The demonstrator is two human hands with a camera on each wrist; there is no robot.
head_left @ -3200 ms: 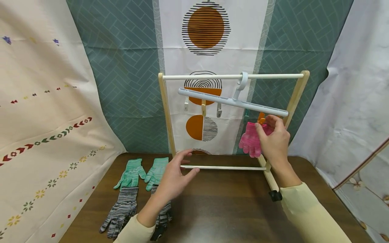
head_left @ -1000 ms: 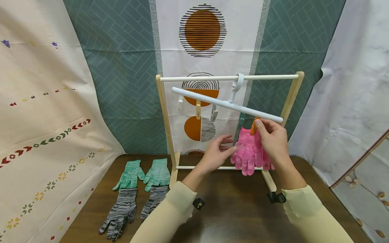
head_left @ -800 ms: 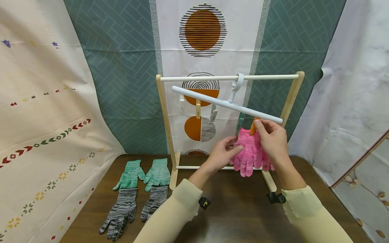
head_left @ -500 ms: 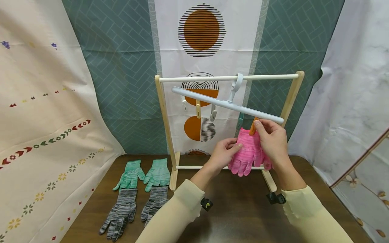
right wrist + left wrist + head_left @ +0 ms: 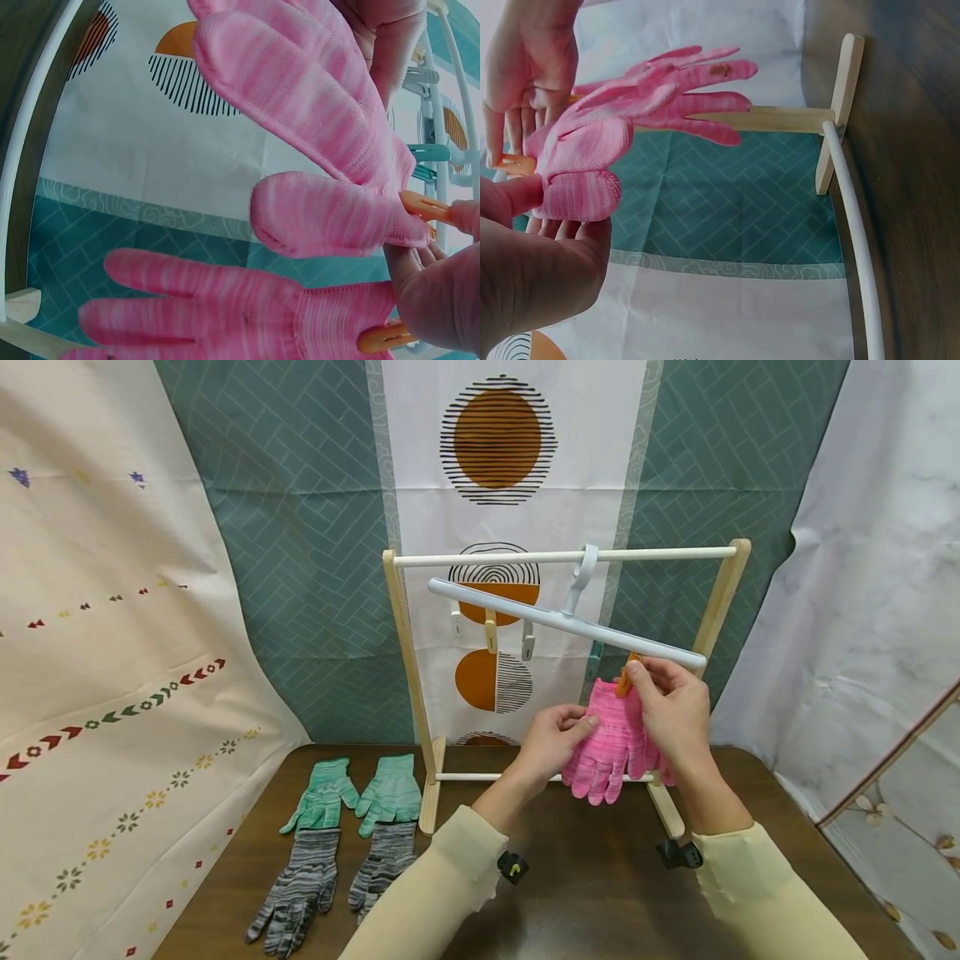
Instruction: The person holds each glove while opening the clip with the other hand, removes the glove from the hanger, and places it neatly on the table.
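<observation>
In the head view, a pink knit glove (image 5: 609, 743) hangs below the right end of a pale blue hanger (image 5: 510, 605). My left hand (image 5: 551, 743) pinches its left side between thumb and fingers. At the cuff, my right hand (image 5: 678, 710) pinches an orange clothespin (image 5: 624, 683), which overlaps the cuff edge. The right wrist view has a second pink glove (image 5: 202, 307) beside the first, gripped at its cuff by another orange clothespin (image 5: 382, 337). Whether the first clothespin bites fully on the cuff cannot be told.
The hanger hooks over the white top bar (image 5: 487, 560) of a wooden rack, tilted down to the right. White (image 5: 456, 622), beige (image 5: 491, 633), grey (image 5: 528, 643) and teal (image 5: 594, 660) clothespins hang from it. Green gloves (image 5: 322, 793) and grey striped gloves (image 5: 303, 881) lie on the table's left.
My left hand has come right from beside the rack's lower bar and taken hold of the pink glove's side. My right hand now pinches the orange clothespin. Little has moved over the last half second.
</observation>
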